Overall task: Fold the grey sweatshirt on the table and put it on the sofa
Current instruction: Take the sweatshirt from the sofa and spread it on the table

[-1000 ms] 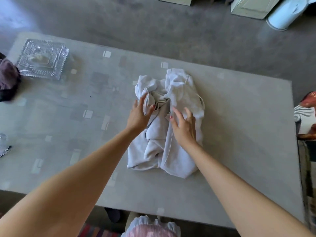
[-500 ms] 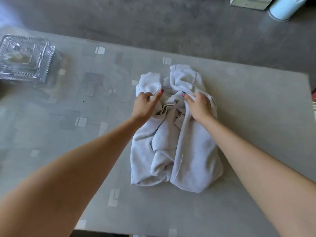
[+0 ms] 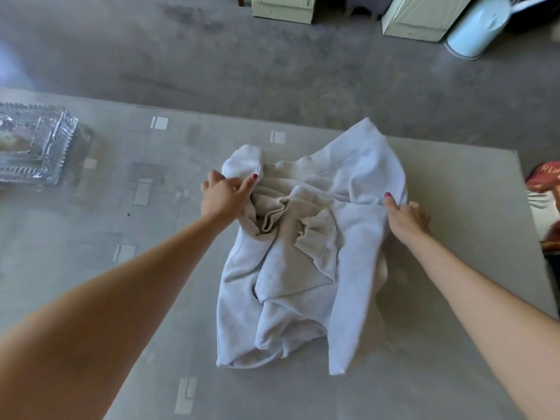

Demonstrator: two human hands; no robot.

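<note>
The pale grey sweatshirt (image 3: pixel 306 256) lies crumpled on the grey table (image 3: pixel 121 213), spread wider at its far end, with bunched folds in its middle. My left hand (image 3: pixel 222 197) pinches the fabric at the far left, just below a rolled cuff. My right hand (image 3: pixel 406 218) grips the cloth at the far right edge. Both arms reach in from the bottom of the view. No sofa is in view.
A cut-glass dish (image 3: pixel 33 147) stands at the table's left edge. A red and white patterned object (image 3: pixel 545 201) sits past the table's right edge. On the concrete floor beyond are two pale cabinets (image 3: pixel 285 7) and a light blue metal can (image 3: pixel 475 28).
My hands have moved apart, the right one far to the right, pulling the sweatshirt's far end open and wider. The view has shifted, so the dish sits further left.
</note>
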